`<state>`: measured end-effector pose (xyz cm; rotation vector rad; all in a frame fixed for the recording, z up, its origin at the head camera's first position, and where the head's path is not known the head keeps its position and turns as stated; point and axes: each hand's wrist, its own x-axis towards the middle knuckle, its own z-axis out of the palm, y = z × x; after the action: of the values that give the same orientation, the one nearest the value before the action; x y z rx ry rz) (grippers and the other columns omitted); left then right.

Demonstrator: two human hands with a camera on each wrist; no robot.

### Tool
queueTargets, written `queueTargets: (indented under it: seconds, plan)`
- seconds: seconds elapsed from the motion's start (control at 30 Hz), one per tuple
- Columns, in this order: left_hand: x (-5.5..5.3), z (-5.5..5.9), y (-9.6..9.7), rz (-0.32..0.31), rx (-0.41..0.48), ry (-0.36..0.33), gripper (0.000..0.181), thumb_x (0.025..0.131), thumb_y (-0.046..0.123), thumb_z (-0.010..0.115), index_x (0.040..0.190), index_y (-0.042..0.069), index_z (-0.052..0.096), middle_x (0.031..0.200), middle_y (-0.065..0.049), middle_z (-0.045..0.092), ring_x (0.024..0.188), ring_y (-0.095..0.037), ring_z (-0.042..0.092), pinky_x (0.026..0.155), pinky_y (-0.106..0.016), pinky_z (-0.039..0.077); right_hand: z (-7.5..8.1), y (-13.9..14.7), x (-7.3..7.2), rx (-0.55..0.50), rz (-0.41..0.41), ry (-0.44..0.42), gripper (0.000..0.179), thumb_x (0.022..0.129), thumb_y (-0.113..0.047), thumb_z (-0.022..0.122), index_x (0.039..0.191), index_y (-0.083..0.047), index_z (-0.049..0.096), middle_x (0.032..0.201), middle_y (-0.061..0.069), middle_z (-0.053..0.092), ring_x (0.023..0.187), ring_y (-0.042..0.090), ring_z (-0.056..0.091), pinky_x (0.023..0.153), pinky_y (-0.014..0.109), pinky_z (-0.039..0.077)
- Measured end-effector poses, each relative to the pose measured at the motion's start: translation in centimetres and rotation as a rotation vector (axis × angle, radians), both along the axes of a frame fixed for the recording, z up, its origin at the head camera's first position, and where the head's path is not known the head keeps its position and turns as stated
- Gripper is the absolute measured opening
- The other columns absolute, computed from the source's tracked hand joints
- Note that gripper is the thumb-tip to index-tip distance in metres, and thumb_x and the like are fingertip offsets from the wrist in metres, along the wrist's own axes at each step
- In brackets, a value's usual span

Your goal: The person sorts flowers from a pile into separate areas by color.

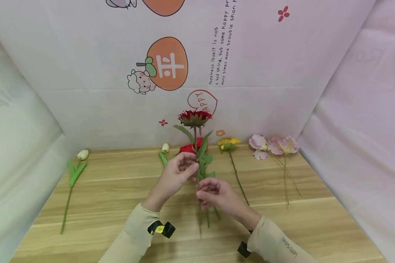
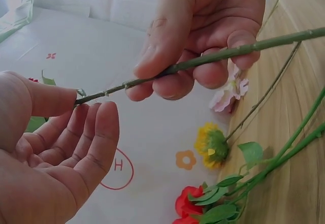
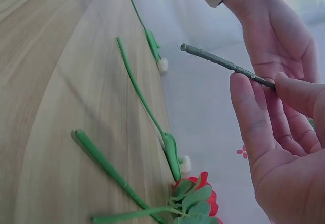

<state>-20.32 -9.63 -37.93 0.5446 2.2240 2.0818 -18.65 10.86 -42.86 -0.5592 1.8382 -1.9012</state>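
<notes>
A dark red artificial flower (image 1: 195, 118) with green leaves stands upright above the table, its bloom at the top. My left hand (image 1: 179, 171) pinches the stem below the leaves between thumb and fingers. Lower down, my right hand (image 1: 222, 197) pinches the same stem (image 2: 213, 56), and its bare cut end (image 3: 190, 49) sticks out past the fingers in the right wrist view. Behind both hands lie red roses (image 1: 187, 148) with green stems, partly hidden in the head view.
On the wooden table (image 1: 118, 204) lie two white tulips (image 1: 83, 155), one far left and one behind my left hand. A yellow flower (image 1: 228, 144) and pale pink flowers (image 1: 284, 145) lie to the right. A printed white cloth (image 1: 95, 109) rises along the back edge.
</notes>
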Motion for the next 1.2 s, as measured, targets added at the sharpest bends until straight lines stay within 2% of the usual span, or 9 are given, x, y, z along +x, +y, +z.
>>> queueTargets:
  seconds: [0.27, 0.37, 0.47, 0.6, 0.77, 0.97, 1.2]
  plan:
    - [0.0, -0.4, -1.6, 0.056, -0.029, 0.021, 0.026, 0.101, 0.009, 0.064, 0.124, 0.0, 0.059, 0.105, -0.017, 0.064, 0.085, -0.023, 0.067, 0.075, -0.043, 0.062, 0.0, 1.3, -0.7, 0.021, -0.05, 0.026, 0.033, 0.097, -0.015, 0.071, 0.119, 0.006, 0.059, 0.103, 0.016, 0.069, 0.094, 0.036, 0.069, 0.078, 0.054, 0.06]
    - [0.0, -0.7, -2.5, 0.082, -0.031, 0.007, 0.025, 0.1, 0.008, 0.065, 0.123, 0.001, 0.059, 0.106, -0.021, 0.063, 0.086, -0.023, 0.067, 0.075, -0.041, 0.062, -0.2, 1.9, -1.0, 0.028, -0.073, 0.037, 0.036, 0.097, -0.014, 0.071, 0.12, 0.01, 0.057, 0.103, 0.021, 0.068, 0.093, 0.037, 0.07, 0.076, 0.05, 0.061]
    - [-0.1, -1.0, -3.6, 0.108, -0.036, -0.019, 0.026, 0.1, 0.009, 0.066, 0.123, 0.002, 0.059, 0.11, -0.024, 0.062, 0.089, -0.025, 0.067, 0.075, -0.038, 0.062, -0.6, 2.5, -1.4, 0.032, -0.084, 0.04, 0.039, 0.097, -0.012, 0.07, 0.122, 0.013, 0.054, 0.103, 0.021, 0.069, 0.093, 0.036, 0.07, 0.078, 0.053, 0.06]
    - [0.2, -1.1, -4.9, 0.13, -0.053, -0.044, 0.028, 0.1, 0.013, 0.066, 0.124, 0.001, 0.058, 0.112, -0.021, 0.062, 0.09, -0.026, 0.066, 0.076, -0.037, 0.062, -1.1, 3.2, -1.9, 0.043, -0.097, 0.015, 0.033, 0.098, -0.012, 0.069, 0.122, 0.008, 0.057, 0.104, 0.011, 0.071, 0.094, 0.032, 0.07, 0.082, 0.058, 0.057]
    - [0.5, -1.5, -6.4, 0.149, -0.088, -0.056, 0.031, 0.101, 0.015, 0.066, 0.125, -0.001, 0.057, 0.112, -0.018, 0.061, 0.092, -0.025, 0.066, 0.077, -0.036, 0.062, -1.6, 4.6, -2.4, 0.066, -0.135, -0.009, 0.03, 0.099, -0.011, 0.068, 0.122, 0.004, 0.058, 0.104, 0.007, 0.069, 0.093, 0.026, 0.07, 0.081, 0.052, 0.06]
    - [0.8, -2.2, -8.4, 0.184, -0.112, -0.062, 0.03, 0.101, 0.012, 0.065, 0.125, -0.003, 0.056, 0.111, -0.019, 0.06, 0.092, -0.026, 0.066, 0.077, -0.04, 0.062, -2.5, 6.7, -2.9, 0.114, -0.196, -0.024, 0.038, 0.099, -0.012, 0.069, 0.127, 0.008, 0.053, 0.11, 0.016, 0.065, 0.098, 0.033, 0.067, 0.079, 0.044, 0.062]
    - [1.4, -2.6, -10.4, 0.205, -0.134, -0.074, 0.033, 0.101, 0.013, 0.064, 0.127, -0.006, 0.054, 0.114, -0.022, 0.06, 0.091, -0.022, 0.067, 0.077, -0.034, 0.062, -3.3, 8.9, -3.3, 0.149, -0.256, -0.059, 0.052, 0.099, -0.011, 0.067, 0.137, 0.014, 0.043, 0.115, 0.022, 0.06, 0.103, 0.035, 0.066, 0.083, 0.046, 0.06]
